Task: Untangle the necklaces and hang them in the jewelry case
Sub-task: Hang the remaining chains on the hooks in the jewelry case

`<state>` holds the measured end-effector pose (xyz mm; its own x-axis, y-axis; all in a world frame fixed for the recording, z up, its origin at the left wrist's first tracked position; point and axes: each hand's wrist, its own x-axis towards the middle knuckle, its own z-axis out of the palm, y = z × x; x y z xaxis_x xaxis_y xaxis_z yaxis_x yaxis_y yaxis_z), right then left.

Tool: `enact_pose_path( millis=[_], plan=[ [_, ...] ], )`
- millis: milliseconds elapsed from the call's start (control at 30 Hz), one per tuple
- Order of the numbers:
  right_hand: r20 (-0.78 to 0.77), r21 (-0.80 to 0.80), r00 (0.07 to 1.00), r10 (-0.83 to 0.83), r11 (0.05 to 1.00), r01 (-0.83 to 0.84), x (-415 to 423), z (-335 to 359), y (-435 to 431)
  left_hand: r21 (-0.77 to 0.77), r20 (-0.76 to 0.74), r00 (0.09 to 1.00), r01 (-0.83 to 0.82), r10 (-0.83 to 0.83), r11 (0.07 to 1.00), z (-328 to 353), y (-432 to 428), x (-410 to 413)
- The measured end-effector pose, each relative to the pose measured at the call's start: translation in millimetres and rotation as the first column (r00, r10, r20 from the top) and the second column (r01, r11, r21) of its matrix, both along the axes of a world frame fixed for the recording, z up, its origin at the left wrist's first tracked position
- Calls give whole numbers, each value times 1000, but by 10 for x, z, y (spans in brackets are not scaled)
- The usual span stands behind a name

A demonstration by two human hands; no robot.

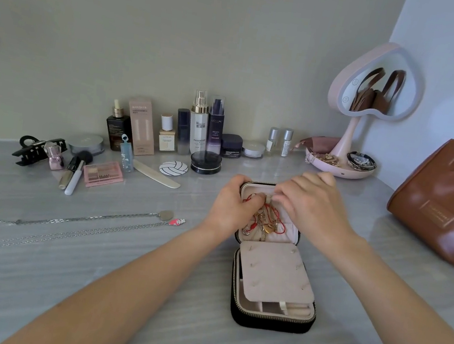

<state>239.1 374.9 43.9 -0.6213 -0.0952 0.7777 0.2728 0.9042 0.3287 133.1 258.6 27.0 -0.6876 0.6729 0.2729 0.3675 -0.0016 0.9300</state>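
Note:
A black zip jewelry case lies open on the grey table, its pale pink lining showing. In its far half lie several necklaces with red cords, gold chains and pendants. My left hand curls over the far half's left edge, fingers pinching at a red cord. My right hand reaches in from the right, its fingertips pinched at the top of the lid beside the left fingers. What exactly the fingertips hold is hidden. A silver chain necklace with a heart tag lies stretched out on the table to the left.
Cosmetic bottles and jars line the back wall. A hair claw, brushes and a palette lie at the left. A pink heart mirror with a trinket tray stands at the back right. A brown leather bag sits at the right edge.

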Motion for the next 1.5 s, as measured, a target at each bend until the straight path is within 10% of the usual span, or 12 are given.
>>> enact_pose_path(
  millis=[733,1100,1500],
  plan=[
    [59,-230,992,-112,965,123,100,-150,-250,7,9,999,50,-50,999,-10,-80,-25],
    [126,-440,990,-57,892,107,269,-52,-402,-283,-25,977,196,-211,939,-44,-750,-206],
    [516,-494,823,238,867,59,-723,70,-1564,-566,-423,905,-302,44,767,37,-2190,-1240]
  ],
)
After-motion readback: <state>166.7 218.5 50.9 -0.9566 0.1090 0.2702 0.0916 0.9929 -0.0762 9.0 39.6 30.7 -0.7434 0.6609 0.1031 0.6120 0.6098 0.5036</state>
